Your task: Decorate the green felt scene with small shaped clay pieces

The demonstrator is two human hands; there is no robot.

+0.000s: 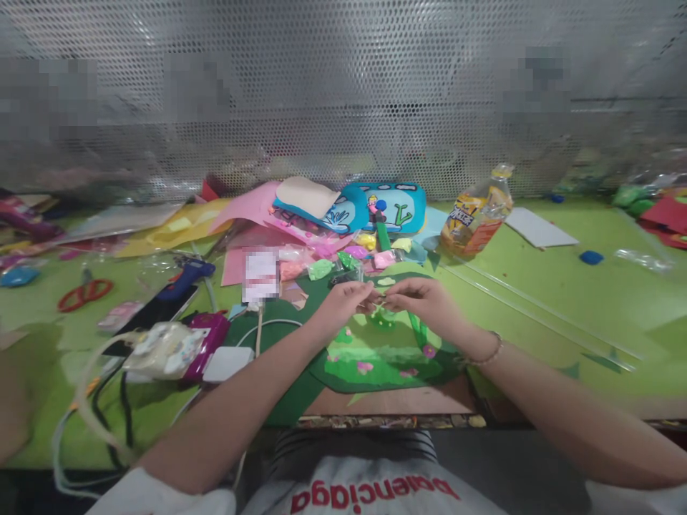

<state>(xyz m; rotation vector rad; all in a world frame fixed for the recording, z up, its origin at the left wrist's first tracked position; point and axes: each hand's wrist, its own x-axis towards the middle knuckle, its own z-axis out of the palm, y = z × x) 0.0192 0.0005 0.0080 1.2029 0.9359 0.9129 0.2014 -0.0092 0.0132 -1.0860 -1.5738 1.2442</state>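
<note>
Both my hands meet over a green felt craft piece (376, 357) with small pink flowers on it. My left hand (343, 300) and my right hand (424, 300) pinch a small light-green bit (378, 307) between their fingertips. Fingers of both hands are closed together. Just behind them lie several small lumps of coloured clay (343, 261) in pink, green and yellow. My right wrist wears a thin bracelet (489, 352).
Red scissors (84, 292), a blue glue gun (185, 277), a phone (150, 311) and cables lie at left. Pink and yellow sheets and a blue pencil case (386, 207) sit behind. A tilted bottle (477, 214) stands at right. A perforated metal screen (343, 100) closes the back.
</note>
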